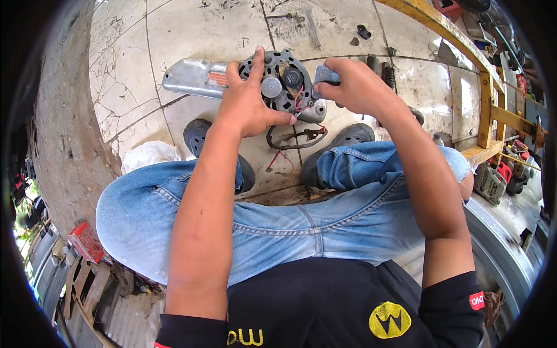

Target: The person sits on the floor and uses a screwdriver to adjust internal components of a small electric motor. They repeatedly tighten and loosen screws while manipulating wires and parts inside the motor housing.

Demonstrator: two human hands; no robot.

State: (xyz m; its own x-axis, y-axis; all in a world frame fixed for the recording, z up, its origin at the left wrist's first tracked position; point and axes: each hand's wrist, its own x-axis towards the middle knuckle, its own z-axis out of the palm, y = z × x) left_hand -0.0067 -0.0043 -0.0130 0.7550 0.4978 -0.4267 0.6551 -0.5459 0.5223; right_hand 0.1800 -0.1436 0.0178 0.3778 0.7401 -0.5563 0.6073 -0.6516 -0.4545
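A round grey metal motor-like housing (271, 88), slotted around its rim, lies on the floor between and beyond my feet. A round cap, a dark round part and thin red wires show in its face. My left hand (249, 101) rests against its left and near side, thumb and fingers spread wide. In my right hand (357, 87), a small flat blue piece (326, 75) is pinched between thumb and fingers at the housing's right edge; its kind cannot be made out. A silver metal arm (194, 77) with an orange label extends left. A dark cable (290, 147) with red-tipped wires lies nearer me.
Screws and a rod (287, 17) lie on the cracked tile floor (119, 64) beyond the housing. A dark coil spring (387, 75) lies at right. A yellow metal frame (484, 110) bounds the right side. A white plastic bag (149, 155) sits left of my shoes.
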